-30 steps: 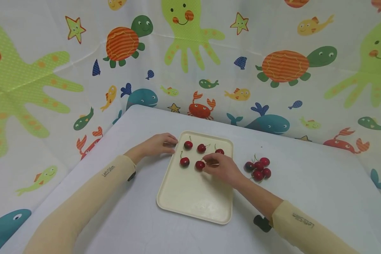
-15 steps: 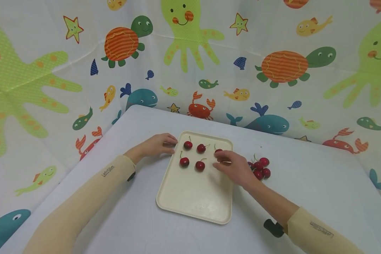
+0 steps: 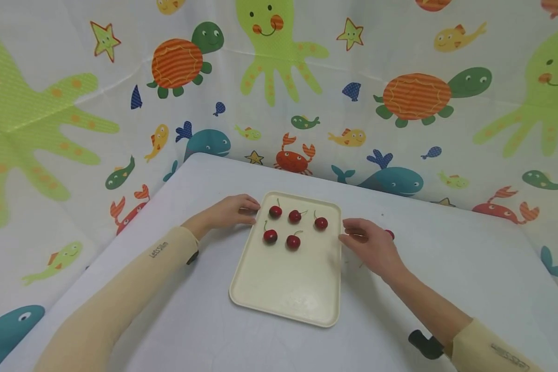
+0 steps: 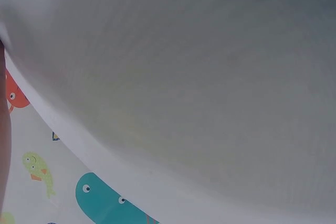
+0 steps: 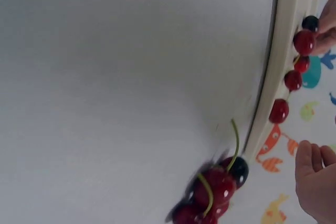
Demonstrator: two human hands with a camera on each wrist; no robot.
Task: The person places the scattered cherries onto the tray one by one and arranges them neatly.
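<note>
Your right hand (image 3: 372, 245) is over the white cloth-covered table (image 3: 190, 320), its fingertips by the right edge of the cream, rounded rectangular plastic tray (image 3: 283, 284). Its fingers are loosely bent, with a gap between thumb and forefinger, and no fruit shows in them. Your left hand (image 3: 234, 211) lies relaxed at the tray's far left edge, fingertips at the rim; use it as a light steady, since pressing could tip or slide the tray.

Five round, glossy dark-red cherries (image 3: 293, 242) with thin green stems sit on the tray: three in the far row, two in the nearer one, with bare space at that row's right end. The small pile of loose red cherries (image 5: 210, 192) lies on the table to the right, mostly hidden by your hand from the head view.

For a clean pick, come at the pile from above and take an outer cherry by its sides, because a squeeze in the middle would likely scatter its neighbours. Watch for crossed stems. Pinch gently: smooth skin probably slips. Lower each cherry right to the tray before letting go, as a dropped one may roll into the row.
</note>
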